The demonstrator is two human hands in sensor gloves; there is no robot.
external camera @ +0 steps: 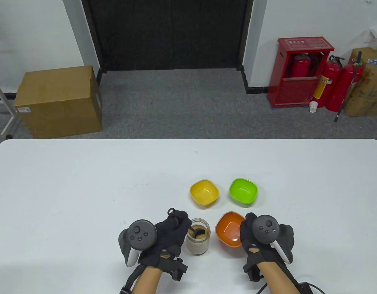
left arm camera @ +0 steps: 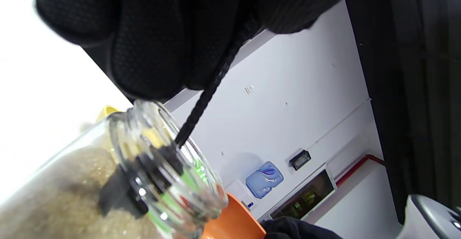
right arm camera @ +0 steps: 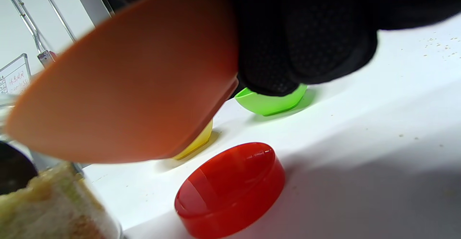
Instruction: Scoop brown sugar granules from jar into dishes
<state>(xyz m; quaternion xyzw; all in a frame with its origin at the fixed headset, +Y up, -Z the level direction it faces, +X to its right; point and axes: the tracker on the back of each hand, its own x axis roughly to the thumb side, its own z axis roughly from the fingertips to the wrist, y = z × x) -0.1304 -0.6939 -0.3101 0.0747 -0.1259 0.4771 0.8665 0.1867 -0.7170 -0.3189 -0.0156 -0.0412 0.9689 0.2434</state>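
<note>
A glass jar (external camera: 198,238) of brown sugar (left arm camera: 65,192) stands near the table's front edge. My left hand (external camera: 173,228) grips a black spoon (left arm camera: 205,102) whose bowl sits inside the jar's mouth (external camera: 198,231). My right hand (external camera: 252,232) holds the orange dish (external camera: 229,229) lifted and tilted beside the jar; in the right wrist view the orange dish (right arm camera: 126,88) hangs above the table. A yellow dish (external camera: 204,192) and a green dish (external camera: 243,191) sit farther back, both looking empty.
A red jar lid (right arm camera: 230,188) lies on the white table (external camera: 84,190) under the lifted orange dish. A few sugar grains (right arm camera: 437,46) are scattered on the table. Beyond the table stand a cardboard box (external camera: 58,101) and fire extinguishers (external camera: 332,84).
</note>
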